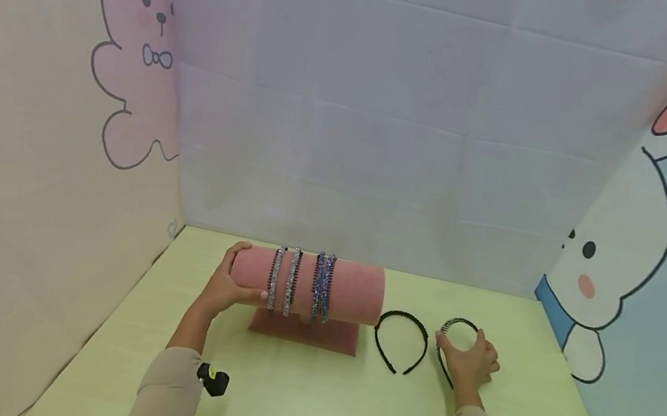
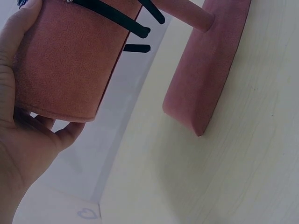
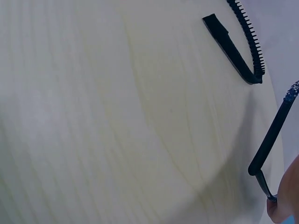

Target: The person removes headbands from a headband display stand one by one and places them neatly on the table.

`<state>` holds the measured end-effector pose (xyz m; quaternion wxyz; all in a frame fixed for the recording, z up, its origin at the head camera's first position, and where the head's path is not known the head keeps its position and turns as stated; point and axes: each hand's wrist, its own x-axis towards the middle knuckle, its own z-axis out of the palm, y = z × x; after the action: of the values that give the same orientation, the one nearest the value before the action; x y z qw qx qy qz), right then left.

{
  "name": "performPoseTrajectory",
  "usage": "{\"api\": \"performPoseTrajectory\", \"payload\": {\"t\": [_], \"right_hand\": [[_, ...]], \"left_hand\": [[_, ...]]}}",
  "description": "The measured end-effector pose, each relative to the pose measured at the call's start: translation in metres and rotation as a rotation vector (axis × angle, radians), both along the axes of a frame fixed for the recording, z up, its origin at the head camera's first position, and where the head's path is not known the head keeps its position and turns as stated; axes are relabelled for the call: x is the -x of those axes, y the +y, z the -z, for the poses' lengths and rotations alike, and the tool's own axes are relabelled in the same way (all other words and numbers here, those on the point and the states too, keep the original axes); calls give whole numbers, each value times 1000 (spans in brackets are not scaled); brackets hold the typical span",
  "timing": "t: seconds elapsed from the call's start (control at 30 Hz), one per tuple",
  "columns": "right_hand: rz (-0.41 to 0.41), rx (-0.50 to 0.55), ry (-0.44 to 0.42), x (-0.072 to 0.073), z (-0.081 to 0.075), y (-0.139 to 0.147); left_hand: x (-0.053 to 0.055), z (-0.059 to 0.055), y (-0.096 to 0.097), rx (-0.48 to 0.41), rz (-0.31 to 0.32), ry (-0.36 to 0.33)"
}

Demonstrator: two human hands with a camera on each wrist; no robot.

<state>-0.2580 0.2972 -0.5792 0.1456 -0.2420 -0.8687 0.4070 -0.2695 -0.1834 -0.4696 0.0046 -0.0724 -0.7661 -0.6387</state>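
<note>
A pink roll-shaped headband stand [image 1: 355,293] sits on its flat base [image 1: 303,332]. My left hand [image 1: 221,288] grips the roll's left end, thumb along the front; in the left wrist view the fingers wrap the end face [image 2: 65,70]. Around the roll sit silver glittery headbands [image 1: 274,279] and, right of them, blue glittery ones [image 1: 317,285]. To the right of the stand my right hand [image 1: 471,364] holds a black headband with a sparkly top [image 1: 461,321] between thumb and fingers. The right wrist view catches its black leg [image 3: 271,137] and part of the hand.
Between the stand and my right hand, a plain black toothed headband [image 1: 405,314] lies on the pale yellow-green table [image 1: 302,407]. A white cloth [image 1: 352,131] hangs behind. Panels printed with a pink bear [image 1: 134,60] and a white rabbit [image 1: 620,261] flank the table.
</note>
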Motion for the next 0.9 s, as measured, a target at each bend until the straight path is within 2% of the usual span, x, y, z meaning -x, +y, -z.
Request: {"api": "performPoseTrajectory", "payload": {"t": [0.3, 0.47, 0.67, 0.9], "right_hand": [[-13, -35, -111, 7, 2, 1], [-26, -59, -138, 9, 1, -2], [-43, -147, -203, 11, 6, -5], [-64, -202, -232, 10, 12, -3]], "left_hand": [[-1, -2, 0, 7, 2, -12], [4, 5, -2, -20, -8, -22], [10, 17, -3, 6, -30, 6], [10, 20, -3, 5, -44, 34]]}}
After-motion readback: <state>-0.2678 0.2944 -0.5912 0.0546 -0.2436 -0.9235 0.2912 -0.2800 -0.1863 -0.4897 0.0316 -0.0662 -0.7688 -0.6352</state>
